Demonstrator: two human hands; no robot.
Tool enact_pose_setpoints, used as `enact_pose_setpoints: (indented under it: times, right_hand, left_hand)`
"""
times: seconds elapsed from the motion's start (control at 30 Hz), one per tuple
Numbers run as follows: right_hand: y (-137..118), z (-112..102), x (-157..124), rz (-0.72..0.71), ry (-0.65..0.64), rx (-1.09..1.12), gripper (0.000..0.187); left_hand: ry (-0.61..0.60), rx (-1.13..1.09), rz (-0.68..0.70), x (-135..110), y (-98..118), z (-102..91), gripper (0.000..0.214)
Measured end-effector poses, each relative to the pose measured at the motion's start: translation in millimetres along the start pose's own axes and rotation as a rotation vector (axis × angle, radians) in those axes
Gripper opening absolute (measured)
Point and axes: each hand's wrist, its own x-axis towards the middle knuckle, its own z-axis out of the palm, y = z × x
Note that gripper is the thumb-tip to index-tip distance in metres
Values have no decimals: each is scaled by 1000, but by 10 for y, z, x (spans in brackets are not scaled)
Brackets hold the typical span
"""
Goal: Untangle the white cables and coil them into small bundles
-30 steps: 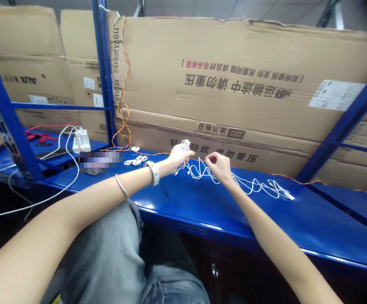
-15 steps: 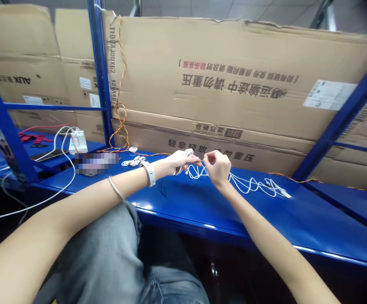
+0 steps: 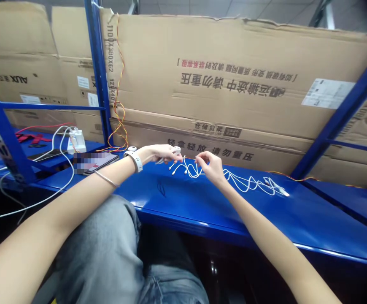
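My left hand (image 3: 166,154) is closed around a coiled white cable (image 3: 177,150), held just above the blue shelf (image 3: 183,202). To its right, my right hand (image 3: 210,165) is pinched, thumb against forefinger. Whatever those fingertips hold is too small to make out. Several loose white cables (image 3: 249,185) lie on the shelf beneath and beyond my right hand, their small plug ends pointing toward my left hand. The second coiled bundle near my left wrist is now mostly hidden by it.
Left of my forearm lie a phone (image 3: 103,161) with a blurred screen and a white charger block (image 3: 76,141) with cables plugged in. Blue uprights (image 3: 97,55) and a tall cardboard sheet (image 3: 234,101) bound the shelf. A red-yellow twisted wire (image 3: 120,76) hangs at the back.
My hands have drawn apart: the left has moved left with the coiled cable, and the right has shifted slightly left. Plug ends on the shelf now show between them.
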Motion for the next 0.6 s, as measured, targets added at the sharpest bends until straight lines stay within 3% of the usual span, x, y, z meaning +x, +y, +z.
enact_pose_setpoints:
  times: [0.2, 0.4, 0.53, 0.6]
  right_hand:
    - [-106, 209, -164, -129, -238, -125, 14]
    - [-117, 475, -403, -323, -474, -350, 10]
    - [-157, 564, -487, -399, -533, -371, 11]
    - [-173, 591, -514, -432, -552, -388, 12]
  left_hand:
    - [-103, 274, 13, -8, -156, -224, 19]
    - [-236, 385, -117, 43, -409, -160, 16]
    - [-341, 447, -166, 41, -459, -136, 16]
    - [-321, 415, -170, 29, -459, -144, 19]
